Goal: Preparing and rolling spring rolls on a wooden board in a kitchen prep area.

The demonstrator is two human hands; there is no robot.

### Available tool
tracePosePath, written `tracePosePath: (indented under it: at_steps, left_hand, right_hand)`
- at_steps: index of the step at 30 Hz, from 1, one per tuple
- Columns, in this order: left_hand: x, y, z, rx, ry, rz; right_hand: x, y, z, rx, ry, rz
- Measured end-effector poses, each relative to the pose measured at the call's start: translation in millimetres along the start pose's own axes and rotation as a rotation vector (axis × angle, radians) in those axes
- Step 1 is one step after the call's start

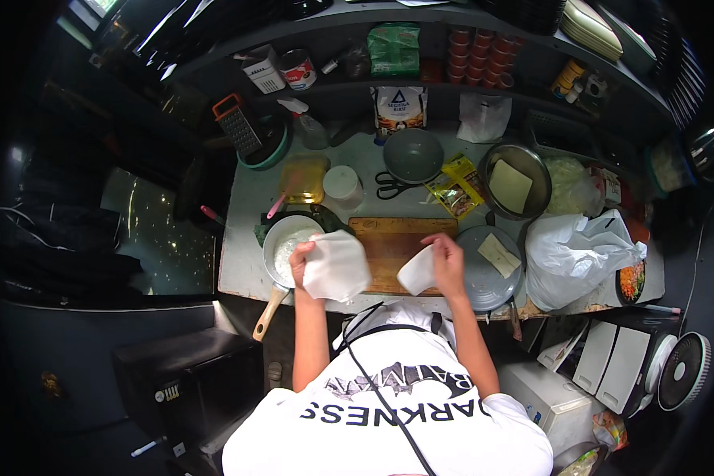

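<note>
My left hand [300, 260] grips a thin white square sheet [337, 266], which looks like a spring roll wrapper, by its left edge. A second pale sheet [417, 271] hangs from the fingers of my right hand [448, 254], with its lower corner pointing down. Both sheets are held above the wooden cutting board [403, 232] and slightly blurred. Beside my left hand stands a saucepan [276, 237] with a white substance inside. Right of my right hand, a grey plate [492, 291] carries a folded wrapper [499, 255].
A steel bowl [544, 190] holds pale square sheets [510, 185]. Behind the board are a grey bowl [413, 156], black-handled scissors [391, 185] and a yellow packet [457, 186]. A white plastic bag [577, 259] crowds the right side. The saucepan's wooden handle [269, 314] overhangs the table edge.
</note>
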State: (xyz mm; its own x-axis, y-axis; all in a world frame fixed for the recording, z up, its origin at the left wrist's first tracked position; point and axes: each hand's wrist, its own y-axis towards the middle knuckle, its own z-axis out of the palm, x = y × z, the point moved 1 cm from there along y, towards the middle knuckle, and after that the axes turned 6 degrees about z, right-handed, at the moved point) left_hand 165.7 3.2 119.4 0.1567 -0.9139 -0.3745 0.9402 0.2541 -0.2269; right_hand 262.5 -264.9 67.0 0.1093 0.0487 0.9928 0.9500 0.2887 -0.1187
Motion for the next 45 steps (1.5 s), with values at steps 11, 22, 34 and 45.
tracePosePath:
  at_steps: [11, 22, 34, 45]
  left_hand:
    - [1.5, 13.6, 9.9, 0.334, 0.967, -0.21]
    - [20.8, 36.3, 62.0, 0.611, 1.343, -0.26]
    - [29.5, 67.8, 1.4, 0.567, 1.773, 0.075]
    - [80.0, 19.8, -53.2, 0.517, 2.062, 0.214]
  right_hand:
    - [45.2, 109.8, -155.5, -0.602, -0.642, -0.245]
    - [49.5, 23.2, 2.7, 0.831, 0.169, 0.149]
    - [34.0, 37.1, -8.3, 0.216, -0.607, -0.203]
    - [-27.0, -6.0, -8.9, 0.357, -0.855, -0.171]
